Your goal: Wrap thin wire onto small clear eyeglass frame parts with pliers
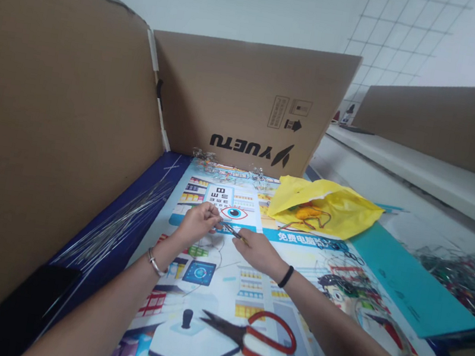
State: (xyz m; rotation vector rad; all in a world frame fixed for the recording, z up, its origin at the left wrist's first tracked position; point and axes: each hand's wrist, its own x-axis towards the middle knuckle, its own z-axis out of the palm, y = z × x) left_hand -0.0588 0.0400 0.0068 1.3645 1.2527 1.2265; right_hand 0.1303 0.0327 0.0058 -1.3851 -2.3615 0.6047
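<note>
My left hand (199, 224) is closed in a pinch over the printed sheet, with a thin wire (222, 254) trailing below the fingers. What sits between the fingertips is too small to make out clearly. My right hand (258, 252) is wrapped round a slim metal tool (232, 231), which looks like tweezers or fine pliers. Its tip points left and reaches the left fingertips. Nearer to me, between the forearms, lie large scissors (240, 333) with red handles, blades parted and pointing left.
Long thin wires (115, 225) lie along the left side beside a black flat object (25, 310). A yellow bag (327, 207) lies open at the back right. Tangled wire pieces (465, 277) lie at right by a turquoise sheet (410, 283). Cardboard panels (241, 94) stand behind and left.
</note>
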